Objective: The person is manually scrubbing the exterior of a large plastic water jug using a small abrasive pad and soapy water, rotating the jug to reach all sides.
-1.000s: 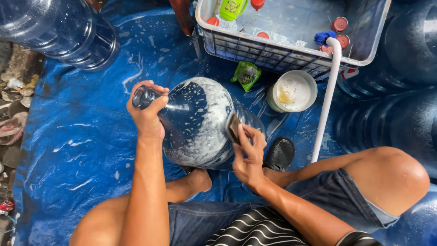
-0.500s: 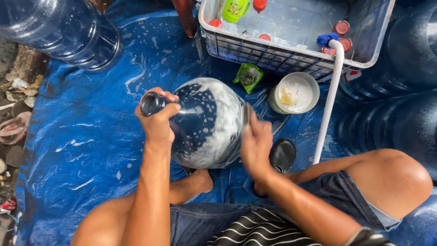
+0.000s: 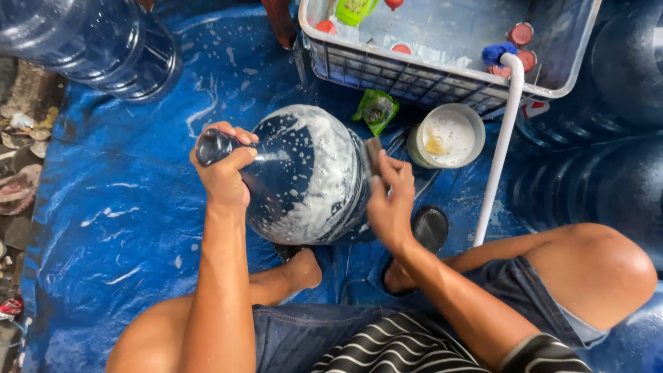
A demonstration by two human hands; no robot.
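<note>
A wet blue tarp (image 3: 124, 207) covers the ground. On it, between the person's knees, lies a soapy water jug (image 3: 304, 173). The left hand (image 3: 224, 169) is clenched round its neck; the right hand (image 3: 390, 200) pinches a scrub pad (image 3: 373, 155) against its base. A white crate (image 3: 442, 76) stands beyond.

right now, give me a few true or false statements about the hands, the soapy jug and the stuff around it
1. The left hand grips the neck of the large blue plastic water jug lying on its side. True.
2. The right hand is empty. False: it presses a small scrubbing pad against the jug's base end.
3. The jug is dry and clean. False: white soap foam streaks it.
4. A round white bowl of sudsy liquid sits on the blue plastic tarp near the white plastic crate. True.
5. The white pipe lies flat on the tarp. False: it leans up against the crate.
</note>
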